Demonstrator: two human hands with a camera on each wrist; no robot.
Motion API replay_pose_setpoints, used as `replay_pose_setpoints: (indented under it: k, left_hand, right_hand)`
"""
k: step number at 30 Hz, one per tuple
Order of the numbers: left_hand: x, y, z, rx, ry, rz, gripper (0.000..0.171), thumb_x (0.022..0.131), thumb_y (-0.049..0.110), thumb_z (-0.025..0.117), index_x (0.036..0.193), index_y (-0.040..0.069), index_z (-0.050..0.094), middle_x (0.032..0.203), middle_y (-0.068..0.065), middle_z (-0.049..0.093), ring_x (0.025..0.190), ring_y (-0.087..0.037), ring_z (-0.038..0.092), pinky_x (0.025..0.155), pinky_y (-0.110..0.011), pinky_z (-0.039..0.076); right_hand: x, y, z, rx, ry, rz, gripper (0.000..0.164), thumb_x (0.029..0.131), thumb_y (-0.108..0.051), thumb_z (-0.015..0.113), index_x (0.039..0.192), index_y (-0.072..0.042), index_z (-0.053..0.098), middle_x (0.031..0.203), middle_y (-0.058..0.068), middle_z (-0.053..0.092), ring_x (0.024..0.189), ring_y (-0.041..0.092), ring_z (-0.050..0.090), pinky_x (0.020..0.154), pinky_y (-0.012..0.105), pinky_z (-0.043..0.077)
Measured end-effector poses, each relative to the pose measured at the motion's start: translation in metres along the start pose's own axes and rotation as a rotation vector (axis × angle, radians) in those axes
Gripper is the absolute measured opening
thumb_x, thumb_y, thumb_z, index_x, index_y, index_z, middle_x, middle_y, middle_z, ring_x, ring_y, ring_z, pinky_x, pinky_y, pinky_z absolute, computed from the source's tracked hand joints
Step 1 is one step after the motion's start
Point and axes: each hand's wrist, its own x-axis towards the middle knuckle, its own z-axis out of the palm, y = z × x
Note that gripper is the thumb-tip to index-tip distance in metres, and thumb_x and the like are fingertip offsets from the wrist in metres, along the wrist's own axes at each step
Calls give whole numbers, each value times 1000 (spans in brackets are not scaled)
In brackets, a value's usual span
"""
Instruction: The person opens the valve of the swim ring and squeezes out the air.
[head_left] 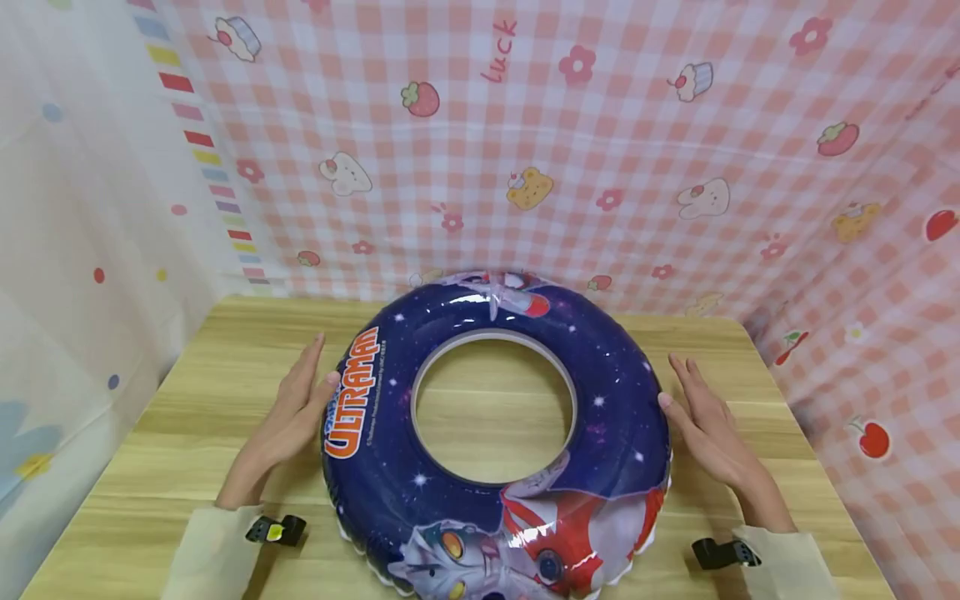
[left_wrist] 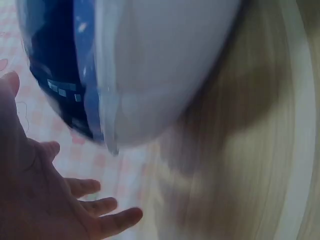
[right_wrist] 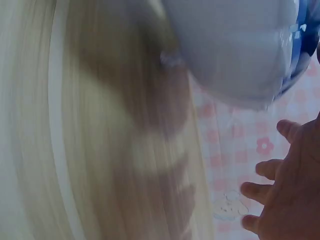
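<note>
An inflated swim ring (head_left: pixel 607 375), dark blue with stars, an orange ULTRAMAN logo and a red-and-silver figure, lies over the wooden table. In the head view my left hand (head_left: pixel 288 417) is at its left side, fingers straight, thumb tip at the ring's edge by the logo. On the opposite side my right hand (head_left: pixel 708 425) has its fingers extended, thumb at the ring's edge. Both wrist views show the ring's white underside (left_wrist: pixel 155 65) and spread fingers of the left hand (left_wrist: pixel 55 195) and right hand (right_wrist: pixel 290 180). Whether either thumb presses the ring I cannot tell.
The wooden table (head_left: pixel 150 467) has a pink checked cloth (head_left: pixel 465 167) hanging behind it and along the right. A white dotted cloth (head_left: pixel 97 233) hangs at the left. Small black devices (head_left: pixel 276 530) are strapped at both wrists.
</note>
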Motion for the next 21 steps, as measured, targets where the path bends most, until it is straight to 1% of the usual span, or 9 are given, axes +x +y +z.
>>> replay_pose_setpoints:
  k: [2, 4, 6, 8, 10, 12, 14, 17, 21]
  left_hand:
    - [1, 2, 3, -82, -14, -23, 69, 110, 46, 34, 165, 32, -6, 173, -20, -2, 157, -51, 1, 119, -78, 7]
    - [0, 5, 4, -145, -30, -79, 70, 109, 50, 35, 164, 36, -7, 172, -22, 2, 156, -52, 10, 118, -77, 15]
    - [1, 7, 6, -204, -42, -136, 73, 108, 55, 36, 164, 37, -6, 171, -24, 10, 154, -51, 21, 118, -72, 27]
    - [0, 8, 8, -240, -47, -186, 76, 106, 58, 40, 165, 35, -2, 168, -25, 22, 147, -48, 38, 112, -61, 43]
    - [2, 9, 9, -279, -53, -220, 79, 104, 60, 44, 166, 29, 5, 163, -23, 32, 138, -41, 49, 103, -46, 53]
    - [3, 8, 11, -309, -53, -239, 81, 104, 59, 48, 167, 24, 11, 158, -22, 39, 127, -33, 58, 93, -34, 57]
    - [4, 8, 12, -319, -40, -252, 81, 103, 57, 51, 166, 20, 16, 154, -22, 44, 118, -25, 61, 84, -26, 57]
    - [3, 6, 13, -326, -21, -254, 79, 103, 55, 52, 165, 18, 20, 150, -22, 48, 111, -19, 62, 81, -24, 58]
    - [1, 6, 13, -316, -14, -234, 78, 103, 55, 54, 164, 18, 25, 146, -23, 51, 109, -22, 63, 81, -26, 59]
  right_hand:
    - [-1, -4, 3, 93, -24, 5, 66, 111, -35, 40, 167, -21, 7, 171, 26, 4, 156, 54, 5, 115, 80, 10]
    - [-1, -9, 5, 171, -56, 36, 67, 111, -36, 39, 167, -21, 4, 171, 25, 5, 155, 55, 8, 116, 78, 14]
    - [-1, -14, 6, 220, -85, 86, 69, 111, -40, 36, 167, -21, 0, 171, 26, 8, 153, 56, 13, 117, 76, 19]
    - [0, -18, 7, 238, -106, 150, 71, 110, -45, 35, 167, -19, 0, 168, 29, 16, 151, 55, 23, 117, 72, 26]
    - [2, -21, 9, 269, -114, 209, 73, 110, -49, 35, 166, -13, 6, 164, 32, 27, 147, 52, 34, 117, 66, 33]
    - [4, -23, 10, 308, -125, 266, 76, 108, -54, 37, 165, -9, 13, 160, 31, 36, 143, 48, 43, 115, 61, 39]
    - [6, -24, 12, 346, -131, 306, 78, 107, -57, 38, 164, -8, 19, 157, 29, 42, 140, 44, 49, 113, 57, 44]
    - [7, -24, 15, 380, -124, 338, 78, 106, -59, 39, 163, -7, 25, 157, 26, 44, 140, 40, 49, 112, 51, 46]
    - [5, -23, 17, 386, -104, 350, 76, 106, -57, 40, 162, -7, 28, 155, 26, 47, 137, 37, 52, 106, 43, 51]
